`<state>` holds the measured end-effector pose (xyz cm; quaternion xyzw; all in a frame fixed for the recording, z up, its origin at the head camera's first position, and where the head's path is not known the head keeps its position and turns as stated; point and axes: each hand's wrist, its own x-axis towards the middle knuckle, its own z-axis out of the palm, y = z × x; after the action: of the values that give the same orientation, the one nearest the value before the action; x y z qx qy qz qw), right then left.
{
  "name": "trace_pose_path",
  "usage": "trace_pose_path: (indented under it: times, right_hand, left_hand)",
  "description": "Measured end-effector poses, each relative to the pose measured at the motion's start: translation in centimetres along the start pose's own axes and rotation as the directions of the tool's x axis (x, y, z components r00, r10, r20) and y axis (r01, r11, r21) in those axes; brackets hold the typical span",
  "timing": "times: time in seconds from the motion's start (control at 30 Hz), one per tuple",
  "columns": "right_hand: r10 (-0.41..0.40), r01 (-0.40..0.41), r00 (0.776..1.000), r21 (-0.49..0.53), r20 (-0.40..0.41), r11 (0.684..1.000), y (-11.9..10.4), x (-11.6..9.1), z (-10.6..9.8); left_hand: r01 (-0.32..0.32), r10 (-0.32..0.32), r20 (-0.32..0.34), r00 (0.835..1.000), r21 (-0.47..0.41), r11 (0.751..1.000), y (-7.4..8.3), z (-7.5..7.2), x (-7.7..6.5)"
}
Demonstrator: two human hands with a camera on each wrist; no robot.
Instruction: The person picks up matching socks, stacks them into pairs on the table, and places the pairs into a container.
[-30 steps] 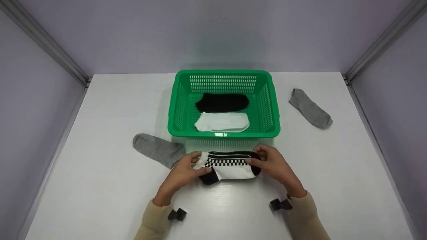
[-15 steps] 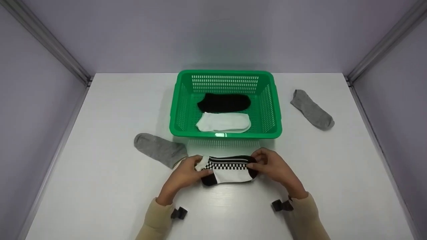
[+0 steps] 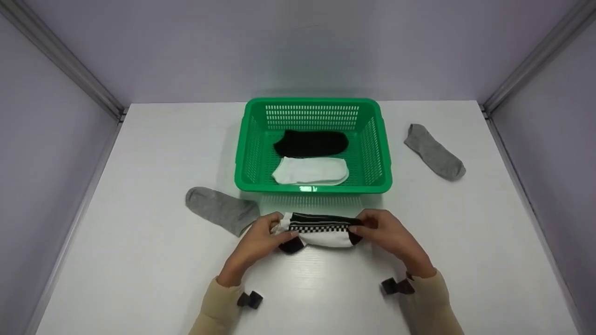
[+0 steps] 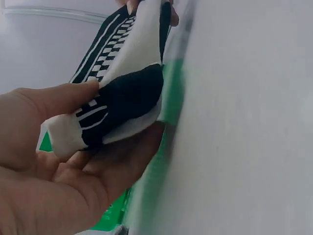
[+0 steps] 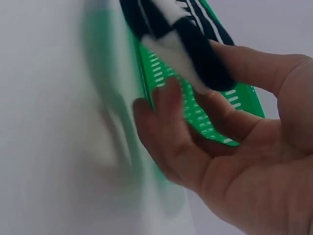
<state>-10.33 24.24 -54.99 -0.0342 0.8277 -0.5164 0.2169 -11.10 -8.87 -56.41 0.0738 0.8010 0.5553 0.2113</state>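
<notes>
Checkered sock [image 3: 321, 235] edged nearer basket [image 3: 344, 189] | left hand [image 3: 259, 239], right hand [image 3: 386, 232] pinching

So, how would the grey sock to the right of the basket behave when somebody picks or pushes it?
The grey sock will probably droop, since it looks like soft cloth. It is likely light, appearing thin and unfilled. Lying flat on the table, it should hardly roll.

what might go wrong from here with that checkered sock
The checkered sock might slip, since the right hand just pinches its black toe. It could also sag or bunch, being held only near its two ends. The left hand is right beside a gray sock and might nudge it.
</notes>
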Motion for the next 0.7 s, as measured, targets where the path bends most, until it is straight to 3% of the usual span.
trace_pose_path:
  times: [0.13,0.4,0.53,0.7]
  right_hand:
    - [-0.01,0.01,1.0,0.078,0.0,0.997,0.0,0.0,0.1]
    - [0.09,-0.09,0.996,0.043,-0.01,0.995,-0.3,0.2,0.6]
    - [0.058,-0.058,0.998,0.075,-0.003,0.995,-0.8,-0.2,-0.1]
    - [0.01,-0.01,1.0,0.148,-0.001,0.989,-2.1,-0.9,-1.2]
  left_hand:
    - [0.01,-0.006,0.047,0.999,-0.086,0.996,-0.1,-0.1,0.2]
    - [-0.022,0.02,0.015,1.0,0.112,0.993,0.0,-0.3,0.1]
    - [-0.02,0.018,0.034,0.999,0.062,0.998,1.0,-1.0,-0.1]
    - [-0.06,0.058,0.077,0.995,0.014,0.998,2.6,-2.2,-0.2]
